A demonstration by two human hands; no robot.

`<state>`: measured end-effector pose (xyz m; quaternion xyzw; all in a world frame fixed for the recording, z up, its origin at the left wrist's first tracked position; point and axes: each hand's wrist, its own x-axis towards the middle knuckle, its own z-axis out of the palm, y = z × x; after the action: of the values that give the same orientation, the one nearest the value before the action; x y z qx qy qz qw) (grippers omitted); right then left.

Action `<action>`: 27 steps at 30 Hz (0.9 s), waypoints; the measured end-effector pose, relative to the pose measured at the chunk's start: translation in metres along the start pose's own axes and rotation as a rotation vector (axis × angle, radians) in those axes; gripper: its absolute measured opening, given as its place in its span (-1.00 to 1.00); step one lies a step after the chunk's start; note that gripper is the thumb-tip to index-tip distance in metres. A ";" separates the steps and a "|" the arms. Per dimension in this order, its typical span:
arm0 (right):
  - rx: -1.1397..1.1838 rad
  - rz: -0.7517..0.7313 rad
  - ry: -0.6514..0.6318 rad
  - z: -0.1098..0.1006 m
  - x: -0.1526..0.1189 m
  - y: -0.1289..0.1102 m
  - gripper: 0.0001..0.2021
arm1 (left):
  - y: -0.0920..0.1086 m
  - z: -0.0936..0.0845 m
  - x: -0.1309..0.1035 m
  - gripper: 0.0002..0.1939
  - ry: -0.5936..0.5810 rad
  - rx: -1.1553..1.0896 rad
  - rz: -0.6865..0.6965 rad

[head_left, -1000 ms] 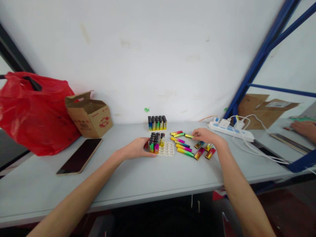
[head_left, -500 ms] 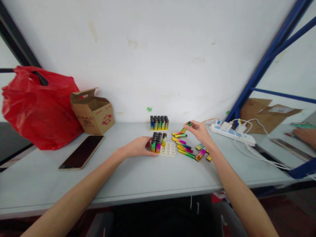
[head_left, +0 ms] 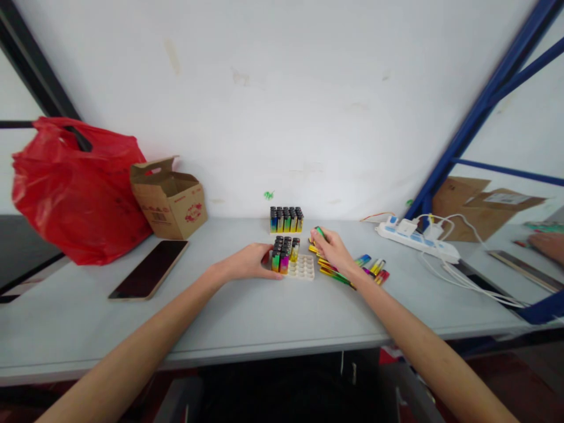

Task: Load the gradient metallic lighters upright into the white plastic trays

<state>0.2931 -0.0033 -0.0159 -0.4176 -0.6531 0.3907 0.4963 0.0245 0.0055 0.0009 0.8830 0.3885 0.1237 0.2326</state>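
A white tray with round pockets lies on the table, its left part filled with upright lighters in shiny rainbow colours with black tops. My left hand curls around the tray's left end, thumb at the front corner and fingers behind the lighters. Just right of the tray, my right hand pinches a lighter whose green end sticks up above the fingers. Under and beside that hand several loose lighters lie on their sides, partly hidden by it.
Behind stands a full block of lighters. To the left are a phone, an open cardboard box and a red plastic bag. A white power strip with cables lies right. Another person's hand shows at the far right.
My right hand has moved left and toward the tray, carrying the lighter with it. My left hand stays at the tray's left end. The view has shifted slightly.
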 end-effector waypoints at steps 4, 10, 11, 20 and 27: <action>-0.231 -0.064 0.078 0.002 -0.002 0.001 -0.45 | -0.001 0.000 0.000 -0.37 0.006 0.010 -0.004; -0.343 -0.081 0.173 0.003 -0.006 -0.002 -0.55 | -0.001 0.000 0.001 -0.34 0.010 0.032 -0.026; -0.351 -0.101 0.171 0.003 -0.006 -0.002 -0.55 | 0.000 0.000 0.001 -0.34 0.008 0.030 -0.027; -0.310 -0.170 -0.054 0.008 -0.010 -0.011 -0.64 | 0.001 0.000 0.000 -0.36 0.007 0.009 -0.025; -0.592 -0.344 -0.106 0.009 -0.010 -0.015 -0.55 | 0.001 0.000 0.000 -0.37 -0.001 -0.010 -0.007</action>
<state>0.2837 -0.0189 -0.0071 -0.4064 -0.8238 0.1159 0.3777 0.0248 0.0046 0.0013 0.8806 0.3907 0.1242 0.2376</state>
